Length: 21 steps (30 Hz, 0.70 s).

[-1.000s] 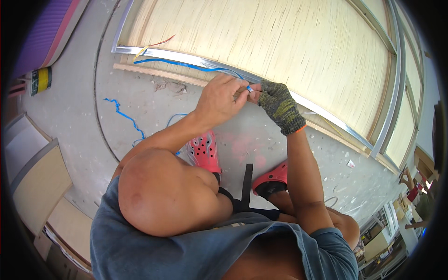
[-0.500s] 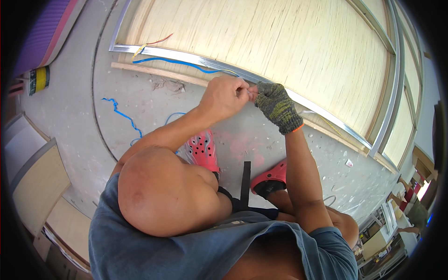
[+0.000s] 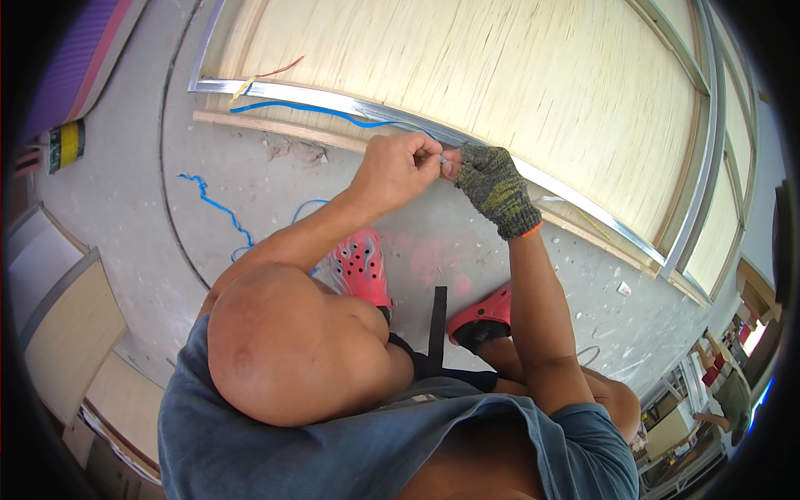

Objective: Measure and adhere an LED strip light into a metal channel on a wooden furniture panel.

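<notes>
My bare left hand is closed, its thumb and fingers pinched together. Against its fingertips is my right hand, in a dark green fingerless knitted glove, also pinching. A tiny greyish piece shows between the two hands, too small to name. A blue flat cable-like strip runs along the panel's edge from the left and ends up behind my left hand. At its far left end, a yellow wire and a red wire stick out over the metal frame rail.
A large plywood panel in a metal frame lies ahead, with a wooden batten along its near side. A loose blue strip lies on the concrete floor. Pink clogs are on my feet. Another person is at far right.
My left fingers have turned and shifted slightly, and the small greyish piece between the hands now shows more. My right hand stays almost still.
</notes>
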Each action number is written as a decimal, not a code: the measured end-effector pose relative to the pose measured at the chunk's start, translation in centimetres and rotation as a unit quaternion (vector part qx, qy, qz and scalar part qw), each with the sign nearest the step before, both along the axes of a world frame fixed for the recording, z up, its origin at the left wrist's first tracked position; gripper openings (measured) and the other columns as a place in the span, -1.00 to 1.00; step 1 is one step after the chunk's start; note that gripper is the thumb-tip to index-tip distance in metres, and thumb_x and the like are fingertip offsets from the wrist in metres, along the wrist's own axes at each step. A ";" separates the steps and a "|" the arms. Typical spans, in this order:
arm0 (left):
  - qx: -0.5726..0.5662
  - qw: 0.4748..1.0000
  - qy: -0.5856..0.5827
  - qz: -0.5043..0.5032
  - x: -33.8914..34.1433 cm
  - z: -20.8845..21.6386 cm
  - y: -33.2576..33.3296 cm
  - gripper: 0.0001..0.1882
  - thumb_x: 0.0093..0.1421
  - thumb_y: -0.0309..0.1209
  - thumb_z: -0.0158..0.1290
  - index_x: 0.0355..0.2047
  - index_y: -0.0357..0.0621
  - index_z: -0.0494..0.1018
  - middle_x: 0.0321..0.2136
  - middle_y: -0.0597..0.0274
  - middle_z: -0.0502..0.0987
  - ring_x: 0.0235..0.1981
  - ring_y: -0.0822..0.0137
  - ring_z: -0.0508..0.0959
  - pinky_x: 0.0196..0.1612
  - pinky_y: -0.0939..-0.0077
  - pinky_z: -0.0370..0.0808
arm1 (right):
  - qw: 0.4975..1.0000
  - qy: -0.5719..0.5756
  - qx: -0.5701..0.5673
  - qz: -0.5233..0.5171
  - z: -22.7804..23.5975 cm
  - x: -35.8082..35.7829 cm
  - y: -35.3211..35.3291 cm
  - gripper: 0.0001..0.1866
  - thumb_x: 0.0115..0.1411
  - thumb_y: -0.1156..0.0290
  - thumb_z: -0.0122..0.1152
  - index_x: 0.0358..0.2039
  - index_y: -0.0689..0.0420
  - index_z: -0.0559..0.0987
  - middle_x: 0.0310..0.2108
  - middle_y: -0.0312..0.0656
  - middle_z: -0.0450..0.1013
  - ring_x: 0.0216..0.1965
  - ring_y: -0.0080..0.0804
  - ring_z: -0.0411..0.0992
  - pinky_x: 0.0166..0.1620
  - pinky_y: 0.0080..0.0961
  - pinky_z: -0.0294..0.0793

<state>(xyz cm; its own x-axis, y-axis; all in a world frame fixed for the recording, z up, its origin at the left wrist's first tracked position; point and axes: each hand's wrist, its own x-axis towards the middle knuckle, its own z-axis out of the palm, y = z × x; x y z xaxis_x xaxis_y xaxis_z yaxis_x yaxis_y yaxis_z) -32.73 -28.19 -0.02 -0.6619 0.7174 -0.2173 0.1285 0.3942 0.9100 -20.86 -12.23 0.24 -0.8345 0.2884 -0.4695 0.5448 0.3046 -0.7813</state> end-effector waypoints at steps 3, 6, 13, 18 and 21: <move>-0.013 1.000 -0.004 -0.022 -0.2 -0.1 0.2 -0.85 0.16 -0.43 0.17 -0.37 -0.27 0.64 -0.47 -0.05 0.69 -0.45 0.09 0.72 -0.31 0.33 0.62 | 1.000 0.012 0.019 0.015 0.3 -0.2 -0.1 -0.72 0.29 0.14 0.31 -0.19 0.08 0.74 -0.49 -0.19 0.56 -0.46 -0.37 0.48 -0.28 -0.33 0.49; -0.065 0.993 0.049 -0.091 -0.9 0.3 0.4 -0.86 0.18 -0.46 0.17 -0.33 -0.30 0.63 -0.44 0.08 0.72 -0.42 0.30 0.74 -0.31 0.47 0.63 | 0.997 0.032 0.048 0.050 0.6 -0.2 -0.1 -0.75 0.29 0.20 0.28 -0.22 0.11 0.71 -0.43 -0.14 0.58 -0.42 -0.22 0.50 -0.25 -0.30 0.51; -0.037 0.989 0.078 -0.116 -1.1 -0.5 0.6 -0.86 0.21 -0.45 0.14 -0.33 -0.28 0.63 -0.46 0.11 0.72 -0.46 0.34 0.71 -0.34 0.48 0.59 | 0.996 0.066 0.030 0.046 0.0 0.1 0.1 -0.79 0.28 0.25 0.28 -0.22 0.12 0.69 -0.40 -0.09 0.57 -0.38 -0.10 0.51 -0.21 -0.27 0.52; -0.061 0.989 -0.080 -0.106 -2.4 0.7 0.4 -0.83 0.24 -0.41 0.19 -0.29 -0.28 0.66 -0.48 0.20 0.68 -0.51 0.49 0.55 -0.38 0.54 0.51 | 0.999 -0.014 0.016 0.031 1.1 -0.4 0.3 -0.78 0.30 0.25 0.28 -0.18 0.10 0.71 -0.46 -0.08 0.58 -0.42 -0.16 0.54 -0.24 -0.23 0.53; -0.052 0.990 -0.076 -0.104 -2.6 0.3 0.1 -0.84 0.23 -0.41 0.21 -0.30 -0.27 0.67 -0.46 0.19 0.70 -0.49 0.48 0.60 -0.37 0.54 0.53 | 0.999 -0.015 0.025 0.041 1.1 -0.5 0.1 -0.77 0.30 0.23 0.28 -0.19 0.09 0.71 -0.47 -0.09 0.58 -0.44 -0.17 0.54 -0.24 -0.22 0.52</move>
